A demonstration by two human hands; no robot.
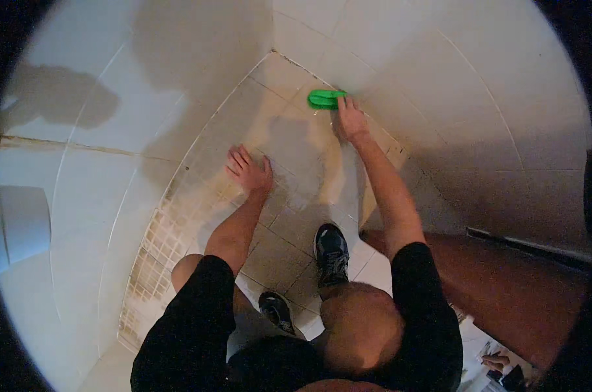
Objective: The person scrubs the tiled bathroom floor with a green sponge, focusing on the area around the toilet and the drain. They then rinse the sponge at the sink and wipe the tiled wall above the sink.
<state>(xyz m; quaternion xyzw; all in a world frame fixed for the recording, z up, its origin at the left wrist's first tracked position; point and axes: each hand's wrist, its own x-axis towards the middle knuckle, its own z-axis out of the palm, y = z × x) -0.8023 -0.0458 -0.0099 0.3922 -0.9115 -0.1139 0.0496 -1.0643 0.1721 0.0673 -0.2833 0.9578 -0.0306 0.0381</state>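
Observation:
My right hand [352,118] grips one end of a green scrubbing brush [324,99], which lies against the tiled floor close to the foot of the right wall. Under my left hand [250,169] is the floor; its fingers are spread and it holds nothing. The floor tiles [286,245] look wet around both hands, with dark joints between them. Dark grime marks the seam [300,67] between floor and right wall near the corner.
White wall tiles [217,44] rise on both sides of the corner. Small mosaic tiles [161,235] run along the left wall. A white fixture [24,223] juts out at far left. A brown door [511,294] stands at lower right. My dark shoes [331,252] are on the floor.

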